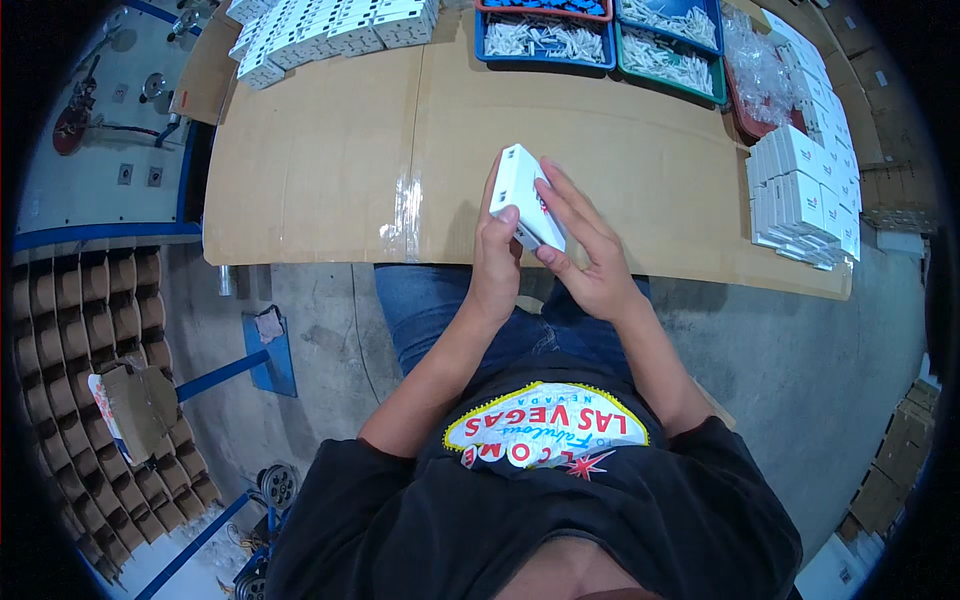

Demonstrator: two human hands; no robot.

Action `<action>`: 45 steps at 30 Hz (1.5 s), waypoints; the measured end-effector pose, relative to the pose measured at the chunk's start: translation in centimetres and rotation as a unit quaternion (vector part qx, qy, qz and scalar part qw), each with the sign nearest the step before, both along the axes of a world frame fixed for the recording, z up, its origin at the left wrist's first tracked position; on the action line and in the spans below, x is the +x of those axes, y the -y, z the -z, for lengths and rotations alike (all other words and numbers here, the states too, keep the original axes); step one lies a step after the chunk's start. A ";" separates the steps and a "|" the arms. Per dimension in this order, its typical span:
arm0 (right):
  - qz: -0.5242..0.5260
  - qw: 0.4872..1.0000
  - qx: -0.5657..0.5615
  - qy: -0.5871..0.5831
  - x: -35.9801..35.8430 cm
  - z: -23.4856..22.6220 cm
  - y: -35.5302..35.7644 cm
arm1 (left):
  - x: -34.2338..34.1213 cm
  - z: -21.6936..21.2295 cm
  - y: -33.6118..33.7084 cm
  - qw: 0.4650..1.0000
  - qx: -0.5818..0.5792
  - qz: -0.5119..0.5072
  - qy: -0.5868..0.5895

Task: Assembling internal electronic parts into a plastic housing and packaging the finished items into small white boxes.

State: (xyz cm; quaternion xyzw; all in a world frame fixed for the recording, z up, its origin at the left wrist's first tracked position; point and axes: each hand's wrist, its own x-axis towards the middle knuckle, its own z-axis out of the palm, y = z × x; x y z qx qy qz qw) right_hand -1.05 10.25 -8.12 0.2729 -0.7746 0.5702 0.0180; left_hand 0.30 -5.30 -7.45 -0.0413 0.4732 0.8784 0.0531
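A small white box [523, 190] with some dark and red print is held between my two hands, tilted, above the front edge of the cardboard-covered table. My left hand [495, 250] grips it from the left, with the thumb on its near end. My right hand [595, 240] lies along its right side, the fingers over the printed face and the thumb at its near corner. The fingers hide part of the box, and I cannot see what is inside it.
Cardboard [310, 180] covers the table. Stacked white boxes stand at the back left [340, 30] and at the right [800, 190]. At the back, a blue tray [545, 66] and a green tray [670, 87] hold small white parts. A red bin [745, 118] holds clear plastic bags.
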 end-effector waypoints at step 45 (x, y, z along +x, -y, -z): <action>0.078 0.990 0.024 -0.118 0.5 -0.3 0.7 | 1.6 -0.6 -1.4 0.991 0.096 0.007 0.095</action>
